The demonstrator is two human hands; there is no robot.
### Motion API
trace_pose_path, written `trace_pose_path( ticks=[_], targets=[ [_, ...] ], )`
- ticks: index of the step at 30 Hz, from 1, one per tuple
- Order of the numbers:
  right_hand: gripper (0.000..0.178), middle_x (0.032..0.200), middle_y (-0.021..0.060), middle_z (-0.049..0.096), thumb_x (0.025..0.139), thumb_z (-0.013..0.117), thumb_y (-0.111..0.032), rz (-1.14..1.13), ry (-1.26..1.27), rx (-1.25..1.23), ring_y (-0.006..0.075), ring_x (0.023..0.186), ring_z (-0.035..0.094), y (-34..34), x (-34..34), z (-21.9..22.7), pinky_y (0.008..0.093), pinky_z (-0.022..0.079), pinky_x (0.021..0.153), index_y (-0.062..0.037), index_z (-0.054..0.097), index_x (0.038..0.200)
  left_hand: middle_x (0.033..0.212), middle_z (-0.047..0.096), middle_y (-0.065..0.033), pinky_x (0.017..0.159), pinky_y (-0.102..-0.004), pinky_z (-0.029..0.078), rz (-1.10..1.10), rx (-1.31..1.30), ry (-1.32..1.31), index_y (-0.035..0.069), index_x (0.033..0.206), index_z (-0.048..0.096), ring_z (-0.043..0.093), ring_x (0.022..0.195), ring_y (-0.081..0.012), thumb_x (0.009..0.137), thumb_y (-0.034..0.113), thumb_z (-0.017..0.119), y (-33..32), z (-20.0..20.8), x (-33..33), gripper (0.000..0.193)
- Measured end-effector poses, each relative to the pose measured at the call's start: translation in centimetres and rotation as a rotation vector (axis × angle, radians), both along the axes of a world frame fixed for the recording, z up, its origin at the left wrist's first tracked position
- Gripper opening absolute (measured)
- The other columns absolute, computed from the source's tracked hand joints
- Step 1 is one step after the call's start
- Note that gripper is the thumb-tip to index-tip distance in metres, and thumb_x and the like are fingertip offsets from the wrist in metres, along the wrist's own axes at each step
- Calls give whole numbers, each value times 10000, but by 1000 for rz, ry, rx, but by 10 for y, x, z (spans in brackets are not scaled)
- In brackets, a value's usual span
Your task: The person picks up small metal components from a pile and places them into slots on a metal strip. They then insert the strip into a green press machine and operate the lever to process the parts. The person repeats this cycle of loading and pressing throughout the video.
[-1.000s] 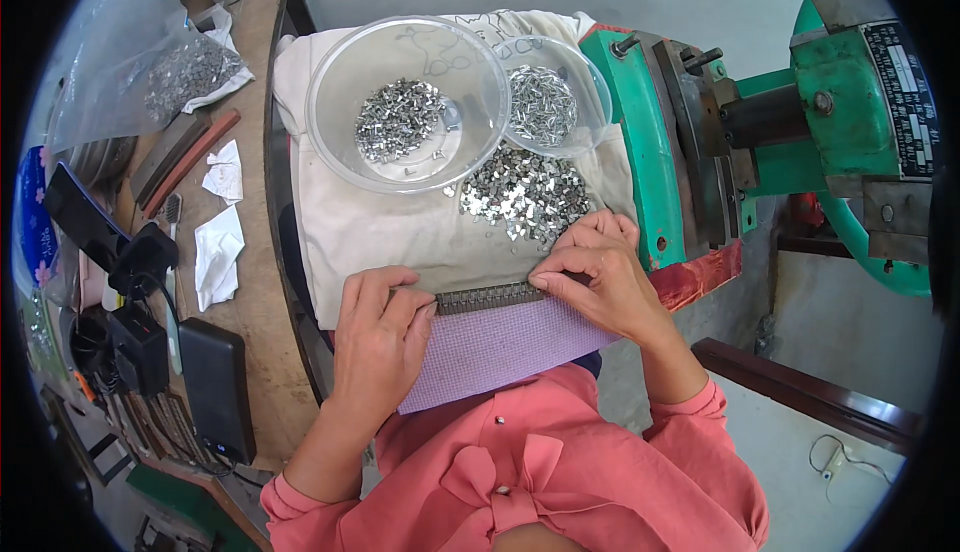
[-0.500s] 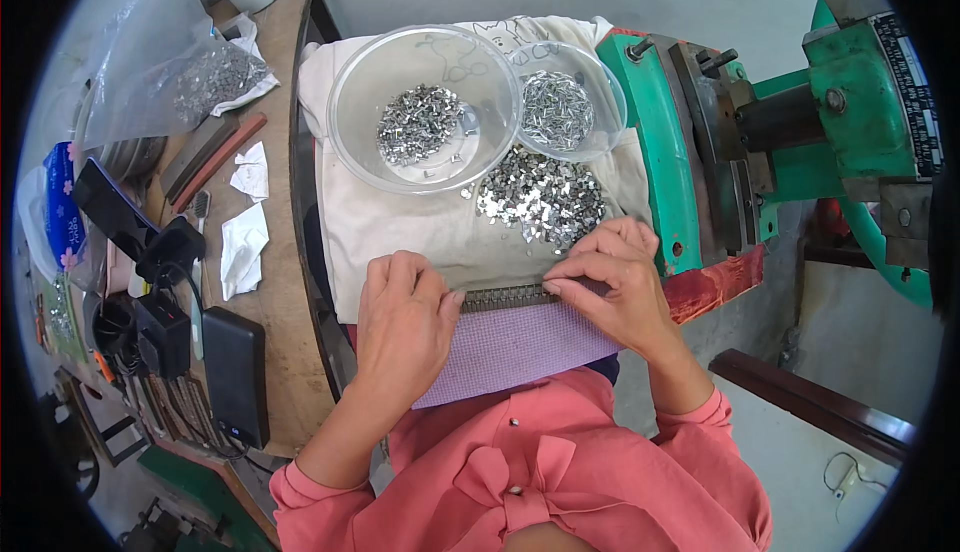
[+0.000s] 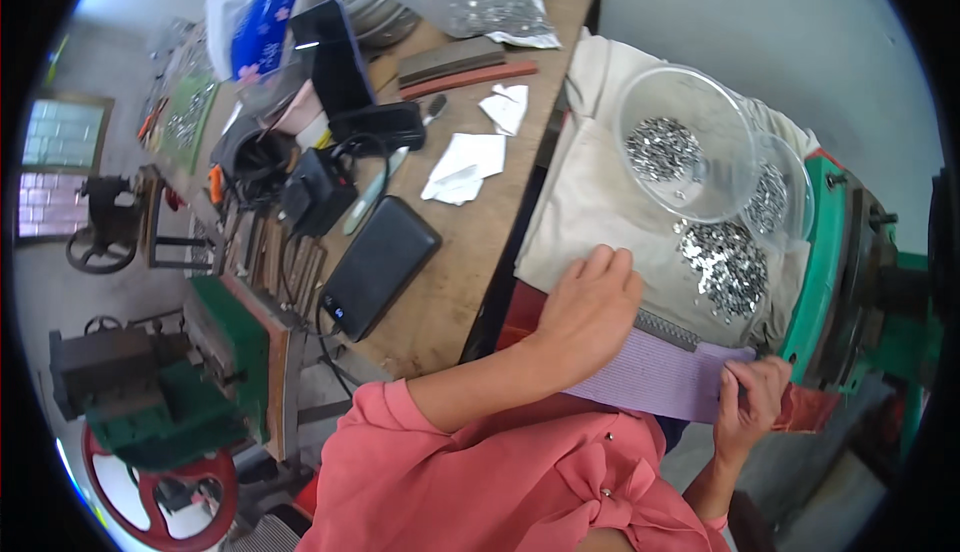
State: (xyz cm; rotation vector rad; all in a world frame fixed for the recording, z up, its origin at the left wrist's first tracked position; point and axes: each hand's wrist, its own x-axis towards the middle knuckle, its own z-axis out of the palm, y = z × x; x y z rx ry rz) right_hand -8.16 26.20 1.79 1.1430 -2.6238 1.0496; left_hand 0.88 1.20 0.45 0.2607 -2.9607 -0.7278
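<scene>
My left hand (image 3: 592,310) bends over the left end of a slotted metal strip (image 3: 667,330), gripping it; the fingertips' hold is partly hidden. The strip lies along the front of a beige cloth (image 3: 565,212), just beyond a purple textured cloth (image 3: 650,372). My right hand (image 3: 757,397) is at the purple cloth's right end, fingers curled and thumb over its edge, apart from the strip. A loose pile of small shiny metal pieces (image 3: 725,270) lies beyond the strip. Behind it stand a large clear tub (image 3: 735,102) and a smaller clear tub (image 3: 800,177), both holding metal pieces.
A green machine (image 3: 815,252) borders the right side. On the wooden table (image 3: 480,252) at left lie a black power bank (image 3: 380,267), a phone (image 3: 332,60), white paper (image 3: 465,167) and sharpening-stone-like bars (image 3: 465,72). Another green machine (image 3: 165,392) stands at lower left.
The view has swung left, so the work area sits farther right. My right hand has left the strip's right end for the purple cloth's edge. My left hand stays at the strip's left end.
</scene>
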Motion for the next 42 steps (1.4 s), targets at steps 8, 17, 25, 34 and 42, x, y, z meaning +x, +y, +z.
trace_pose_path(
  ticks=[8, 17, 25, 34, 42],
  targets=[
    [164, 837, 79, 603, 795, 743, 14, -98, 157, -58, 274, 848, 542, 29, 7, -12, 409, 449, 832, -48, 730, 947, 970, 527, -129, 787, -396, 473, -27, -58, 47, 4, 886, 590, 528, 946, -294, 791, 98, 609, -2, 4, -1, 135],
    [198, 1003, 76, 599, 777, 778, -13, -350, 128, -113, 264, 942, 539, 49, 10, -22, 373, 455, 801, -64, 754, 967, 1011, 524, -179, 788, -454, 440, -182, 33, 180, -5, 956, 563, 511, 897, -376, 845, 48, 680, -4, 65, -40, 169],
    [330, 1136, 127, 597, 775, 811, -57, -438, 91, -81, 293, 1063, 548, 71, 12, -31, 394, 463, 901, -69, 728, 1095, 960, 565, -130, 750, -432, 465, -278, -106, 512, -8, 973, 608, 555, 863, -327, 850, 60, 711, 7, 51, -148, 174],
    [530, 1192, 155, 568, 707, 862, -208, -236, -152, 193, 370, 1087, 527, 84, 8, -24, 469, 434, 963, -77, 697, 1193, 966, 622, -127, 764, -386, 501, -276, 107, 453, 7, 1010, 689, 616, 863, -309, 835, -18, 717, -1, 56, -99, 180],
    [341, 928, 80, 660, 727, 839, -53, -180, -328, 119, 257, 855, 610, 81, 3, -13, 344, 494, 703, -63, 764, 1059, 927, 621, -97, 663, -264, 469, 35, 479, 229, -6, 999, 697, 590, 765, -163, 907, -27, 670, -10, 39, -5, 98]
  ],
)
